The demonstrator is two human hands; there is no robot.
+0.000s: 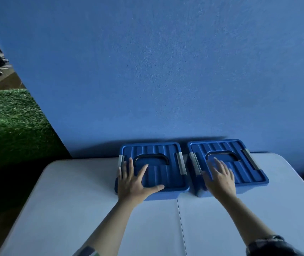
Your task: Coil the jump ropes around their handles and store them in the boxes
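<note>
Two bare forearms reach up from the bottom edge over a pale, smooth folding table [95, 209], a seam running down its middle. At their ends, the left hand [134, 182] lies flat on the near left part of the left box [152, 170], fingers spread and straight, thumb stretched along the lid's front edge; it grasps nothing. The right hand [220, 179] rests the same way on the right box [227, 163], fingers straight and slightly fanned (a little blurred, so whether it presses or only touches cannot be told).

Both boxes are blue moulded plastic with ribbed lids, each with a dark arched carry handle folded flat in a recess and grey clip latches at the two short sides. They sit side by side, close but apart, against a matte blue textured wall [166, 71]. Both lids are on, and the latches appear to be down.

No jump ropes are in view: none on the table, and the box contents are hidden. Judging from that, this is either the very start or the very end of the task, and which one cannot be settled. If it is the start, the next move calls for lifting the grey latches and taking off a lid.

Rough green artificial turf [12, 122] lies at the left
</note>
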